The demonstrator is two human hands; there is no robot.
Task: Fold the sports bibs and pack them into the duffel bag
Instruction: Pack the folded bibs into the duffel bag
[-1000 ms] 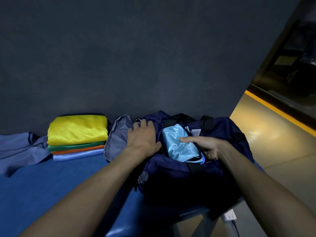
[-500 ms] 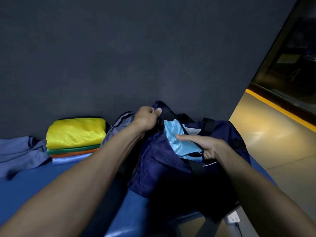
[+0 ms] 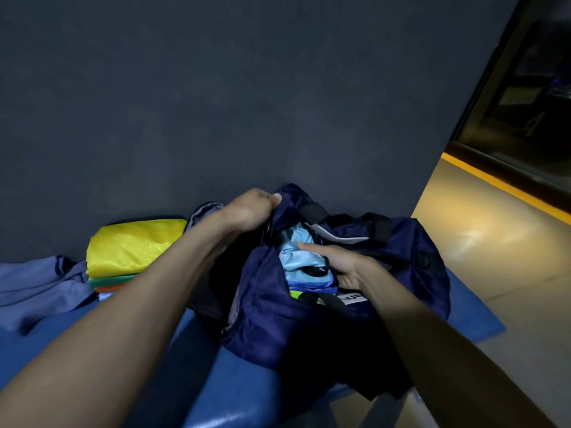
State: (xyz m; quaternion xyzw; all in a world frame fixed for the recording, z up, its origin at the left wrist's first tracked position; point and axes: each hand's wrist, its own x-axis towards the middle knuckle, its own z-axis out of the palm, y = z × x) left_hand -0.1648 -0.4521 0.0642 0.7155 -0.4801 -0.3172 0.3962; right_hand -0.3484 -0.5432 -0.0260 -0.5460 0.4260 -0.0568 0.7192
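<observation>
Lifted higher now, my left hand (image 3: 250, 208) has its grip pinching the duffel bag's (image 3: 309, 329) rim; my right hand (image 3: 343, 264), fingers straight, presses the light-blue bib (image 3: 296, 257) down inside.

Blue padded bench (image 3: 61, 332), set against a dark wall. Resting directly on it: a navy duffel bag (image 3: 411, 267) at the right end, unzipped and slumped, its near side hanging over the front edge; a stack of folded bibs (image 3: 133, 251) just left of the bag, yellow on top, then green, orange and pale blue beneath; a crumpled grey-blue garment (image 3: 37, 282) at the far left, touching the stack.
</observation>
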